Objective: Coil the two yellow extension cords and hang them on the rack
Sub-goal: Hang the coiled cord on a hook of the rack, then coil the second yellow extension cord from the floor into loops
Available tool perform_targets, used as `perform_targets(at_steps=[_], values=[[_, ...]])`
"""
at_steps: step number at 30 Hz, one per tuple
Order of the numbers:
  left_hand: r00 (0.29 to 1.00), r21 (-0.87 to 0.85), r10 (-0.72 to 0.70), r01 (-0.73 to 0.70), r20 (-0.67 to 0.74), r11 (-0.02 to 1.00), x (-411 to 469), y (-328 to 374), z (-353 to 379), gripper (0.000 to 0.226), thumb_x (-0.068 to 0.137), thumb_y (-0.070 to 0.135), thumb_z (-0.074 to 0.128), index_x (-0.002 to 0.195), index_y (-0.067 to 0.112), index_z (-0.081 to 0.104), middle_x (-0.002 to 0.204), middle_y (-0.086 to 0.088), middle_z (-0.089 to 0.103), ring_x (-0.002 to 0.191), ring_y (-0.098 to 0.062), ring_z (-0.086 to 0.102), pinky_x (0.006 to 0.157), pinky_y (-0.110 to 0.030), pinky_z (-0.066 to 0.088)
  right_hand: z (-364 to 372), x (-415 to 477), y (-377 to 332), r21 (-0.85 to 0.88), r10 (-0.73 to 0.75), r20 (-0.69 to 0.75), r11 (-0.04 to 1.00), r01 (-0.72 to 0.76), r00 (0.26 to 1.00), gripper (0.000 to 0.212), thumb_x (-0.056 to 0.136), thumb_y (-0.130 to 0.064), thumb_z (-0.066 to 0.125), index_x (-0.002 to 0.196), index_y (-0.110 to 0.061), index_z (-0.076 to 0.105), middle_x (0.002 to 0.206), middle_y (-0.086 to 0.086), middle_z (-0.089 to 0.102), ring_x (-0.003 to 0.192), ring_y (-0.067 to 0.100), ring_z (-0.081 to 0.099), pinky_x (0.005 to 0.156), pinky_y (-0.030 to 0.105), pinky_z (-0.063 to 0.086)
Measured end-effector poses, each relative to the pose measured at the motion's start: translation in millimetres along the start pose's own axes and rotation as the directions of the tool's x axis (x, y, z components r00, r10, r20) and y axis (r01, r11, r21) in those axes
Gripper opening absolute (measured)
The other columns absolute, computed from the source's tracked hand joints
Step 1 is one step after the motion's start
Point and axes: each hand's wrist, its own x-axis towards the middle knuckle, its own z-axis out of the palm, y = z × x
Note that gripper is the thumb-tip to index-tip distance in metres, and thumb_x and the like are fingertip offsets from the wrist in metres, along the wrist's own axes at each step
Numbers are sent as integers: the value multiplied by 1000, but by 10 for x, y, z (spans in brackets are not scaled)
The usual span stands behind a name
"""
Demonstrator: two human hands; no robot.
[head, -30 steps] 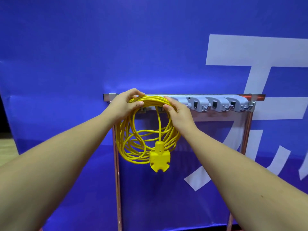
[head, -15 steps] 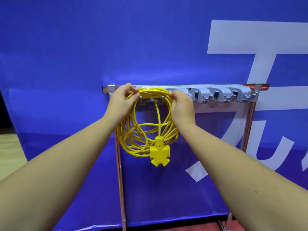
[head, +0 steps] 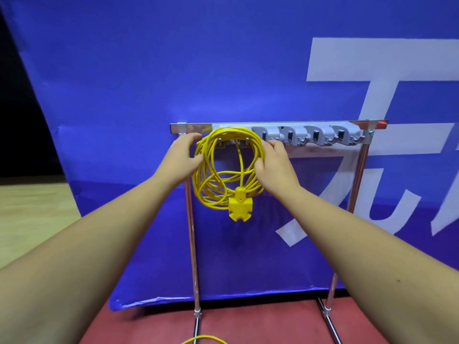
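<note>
At the left end of the rack (head: 196, 126), a coiled yellow extension cord (head: 201, 175) hangs over the small metal hooks (head: 246, 140) just under the rack's top rail. Its loops droop below the rail, and its yellow socket block (head: 240, 210) dangles at the bottom of the coil, in front of the rack's left upright.

The left hand (head: 182, 156) is at the coil's left side, level with the hooks. Its grip is loose: the fingers reach toward the rail, spread and barely bent, and the thumb touches the outer strands without closing round them. The right hand (head: 277, 162) is at the coil's right side, just below the rack's first grey clip (head: 267, 134). Its grip is slack as well, with the thumb against the strands and the fingers relaxed beside them, so neither hand holds the cord.

Three more grey clips run along the rail toward the rack's right end. Behind the rack hangs a blue banner (head: 149, 70) with large white lettering. Below the rack, on the red floor (head: 260, 324) by the foot of its left upright, one loop of a second yellow cord (head: 203, 336) shows at the bottom edge of the view.
</note>
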Motion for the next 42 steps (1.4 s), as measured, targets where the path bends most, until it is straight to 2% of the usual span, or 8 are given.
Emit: perform_targets(at_steps=[5,10,20,26,29,34,38,42], values=[[982,45,-175,172,69,984,-758,-97,-138,33,83,11,60,115,5,57,110,-13,56,102,-24,55,85,-22,37,54,-708,-102,-35,143,110,989,-140,983,43,90,-23,49,129,-5,51,135,15,42,122,35,46,102,48,42],[895,138,-368,343,251,929,-1767,-480,-157,25,83,14,59,107,6,61,103,-9,61,88,-20,55,76,-24,37,507,-1596,-135,-61,226,290,974,-218,930,45,91,-31,53,127,-5,52,129,18,45,117,38,49,100,46,44],[635,252,-629,586,449,770,-3588,-1579,396,11,80,5,56,86,8,65,78,-4,64,76,-22,60,63,-21,37,2062,-3404,0,-114,353,688,915,-386,634,37,89,-23,56,116,3,55,118,23,49,113,39,50,102,39,41],[483,301,-699,663,527,685,-4441,-2344,921,10,86,9,55,87,5,64,89,-18,69,85,-29,63,67,-26,37,2942,-4191,241,-166,342,801,916,-366,492,37,91,-23,54,115,5,57,115,27,54,116,39,50,102,38,39],[398,355,-691,642,603,680,-4859,-2673,1238,11,85,10,53,86,5,62,90,-20,69,88,-34,64,74,-35,46,3291,-4563,393,-189,353,833,905,-381,425,43,90,-26,52,121,3,55,121,26,55,123,36,45,106,35,37],[253,417,-577,482,776,771,-5398,-2901,1921,37,71,29,42,87,5,64,94,-20,68,93,-36,62,78,-37,48,3648,-5352,892,-282,414,858,874,-396,305,49,80,-36,43,106,2,59,102,25,62,111,37,53,93,39,44],[166,389,-484,402,859,829,-5796,-2914,2525,31,77,22,44,88,1,64,95,-22,68,94,-36,62,76,-35,44,3741,-5967,1328,-369,468,861,844,-389,198,41,84,-34,49,107,-4,65,109,20,64,112,35,57,90,39,47],[60,467,-525,379,849,799,-6153,-2892,3037,28,86,20,46,103,5,63,106,-14,65,102,-29,62,82,-30,49,3838,-6489,1603,-333,423,895,845,-419,142,41,84,-34,53,108,-3,64,110,20,64,109,36,57,89,38,44]])
